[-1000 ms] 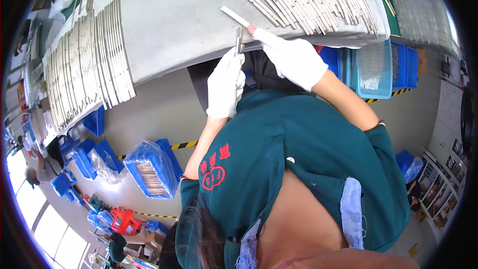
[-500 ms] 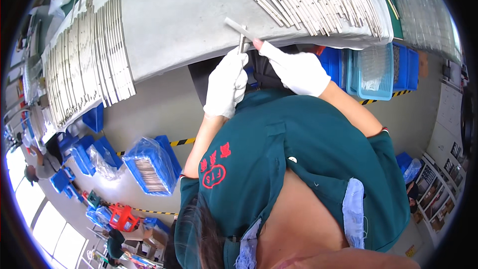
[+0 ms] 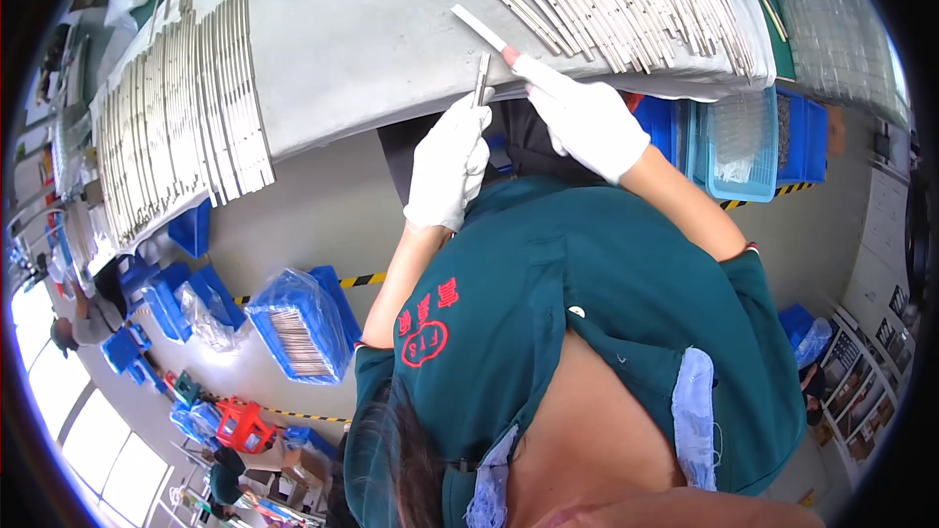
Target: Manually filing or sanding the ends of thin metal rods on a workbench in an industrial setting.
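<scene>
My left hand [image 3: 447,166], in a white glove, is closed round a slim metal rod [image 3: 482,76] whose end points up past the table's front edge. My gloved right hand [image 3: 589,129] pinches a flat, narrow, pale strip [image 3: 476,26] between thumb and a bare fingertip. The strip slants up and left over the table, just above the rod's tip and apart from it. Beyond my right hand, a row of similar metal rods [image 3: 626,5] lies on the tabletop. Another row of rods [image 3: 186,108] lies at the table's left end.
A grey cloth covers the table [image 3: 342,34], whose front edge curves before me. Below its right end stand a light blue basket [image 3: 740,188] and a blue crate [image 3: 805,137]. On the floor at left is a plastic-lined blue bin [image 3: 293,279] holding rods. Clear plastic trays [image 3: 831,20] lie far right.
My right hand has lifted the strip up and away from the rod, which it crossed before. My left hand keeps the rod in nearly the same place.
</scene>
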The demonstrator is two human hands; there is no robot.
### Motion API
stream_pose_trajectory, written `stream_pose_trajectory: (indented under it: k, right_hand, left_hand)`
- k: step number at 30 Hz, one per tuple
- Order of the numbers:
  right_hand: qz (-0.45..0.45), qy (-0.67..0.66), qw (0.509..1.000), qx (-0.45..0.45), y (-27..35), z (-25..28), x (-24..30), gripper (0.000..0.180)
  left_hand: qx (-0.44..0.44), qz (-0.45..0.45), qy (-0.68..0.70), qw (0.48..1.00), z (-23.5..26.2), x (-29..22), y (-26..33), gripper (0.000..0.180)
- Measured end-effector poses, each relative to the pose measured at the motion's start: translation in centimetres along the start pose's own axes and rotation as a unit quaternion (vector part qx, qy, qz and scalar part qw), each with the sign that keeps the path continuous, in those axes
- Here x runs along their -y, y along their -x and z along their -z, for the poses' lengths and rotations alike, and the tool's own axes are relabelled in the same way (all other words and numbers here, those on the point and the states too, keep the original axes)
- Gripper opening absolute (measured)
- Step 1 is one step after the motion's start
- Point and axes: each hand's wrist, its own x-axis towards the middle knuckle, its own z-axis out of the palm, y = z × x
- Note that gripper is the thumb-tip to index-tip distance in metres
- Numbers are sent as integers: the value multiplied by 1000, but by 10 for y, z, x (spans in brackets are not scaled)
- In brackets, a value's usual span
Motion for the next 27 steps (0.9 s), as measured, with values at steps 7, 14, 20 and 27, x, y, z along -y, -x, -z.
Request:
stream_pose_trajectory:
  k: [7,14,20,27]
  right_hand:
    - [11,88,994,58,2,10,10,47]
    - [55,60,996,33,10,9,-10,49]
    - [114,223,968,21,20,5,-12,56]
    - [89,282,952,80,20,20,-13,63]
  left_hand:
    - [-3,-21,-21,1000,-5,-7,1,32]
    - [6,-32,-7,999,1,-3,-2,31]
    - [-17,-21,-23,999,-3,-9,0,30]
    - [10,-10,-50,999,4,-14,0,30]
